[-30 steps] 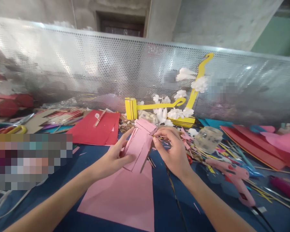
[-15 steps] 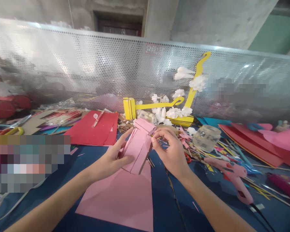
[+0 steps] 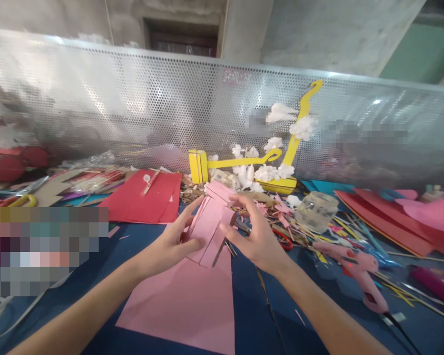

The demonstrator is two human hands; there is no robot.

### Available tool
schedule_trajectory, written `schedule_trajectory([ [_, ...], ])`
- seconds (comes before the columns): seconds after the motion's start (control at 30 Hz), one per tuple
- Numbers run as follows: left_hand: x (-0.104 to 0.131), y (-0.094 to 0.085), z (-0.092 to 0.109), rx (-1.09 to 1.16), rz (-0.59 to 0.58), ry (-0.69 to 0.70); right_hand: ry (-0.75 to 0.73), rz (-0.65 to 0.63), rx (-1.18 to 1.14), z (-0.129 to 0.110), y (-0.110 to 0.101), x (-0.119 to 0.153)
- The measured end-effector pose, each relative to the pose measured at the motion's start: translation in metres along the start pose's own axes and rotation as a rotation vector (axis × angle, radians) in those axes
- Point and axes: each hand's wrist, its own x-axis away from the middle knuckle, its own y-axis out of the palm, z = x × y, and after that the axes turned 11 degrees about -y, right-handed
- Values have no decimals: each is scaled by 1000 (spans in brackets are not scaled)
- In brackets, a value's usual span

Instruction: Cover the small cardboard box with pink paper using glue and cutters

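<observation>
A pink paper-covered box [image 3: 209, 229] with dark seams along its edges is held tilted above a flat pink sheet [image 3: 192, 305]. A smaller pink block [image 3: 220, 191] sits across its upper end. My left hand [image 3: 172, 241] grips the box from the left, thumb on the near face and fingers along the far left side. On the right, my right hand [image 3: 259, 239] has its thumb against the box's side and its index finger at the small block's end. Behind that hand lie scissors with red handles [image 3: 284, 240], partly hidden.
A pink glue gun [image 3: 355, 268] with a dark cord lies at right. Red sheets [image 3: 144, 199] are at back left. Yellow cutout pieces with white fluffy tufts [image 3: 274, 172] stand against the perforated metal panel [image 3: 133, 98]. Paper scraps and a tape roll [image 3: 317, 211] clutter the back right.
My right hand's fingers have spread from a pinch at the box's upper right corner, and its thumb has slid down along the box's side. My left hand and the box stay nearly still.
</observation>
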Motion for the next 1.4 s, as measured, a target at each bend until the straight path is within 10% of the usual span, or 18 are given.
schedule_trajectory([
  [0.6,-1,-1,-4,22,-10,35,5,-53,32,1,4,1],
  [0.83,-6,-2,-3,104,110,-58,50,135,61,11,-4,-4],
  [1.03,-13,-8,0,370,325,-153,128,-243,335,27,0,2],
  [1.4,-14,-6,-3,437,314,-99,166,-368,335,40,20,13],
])
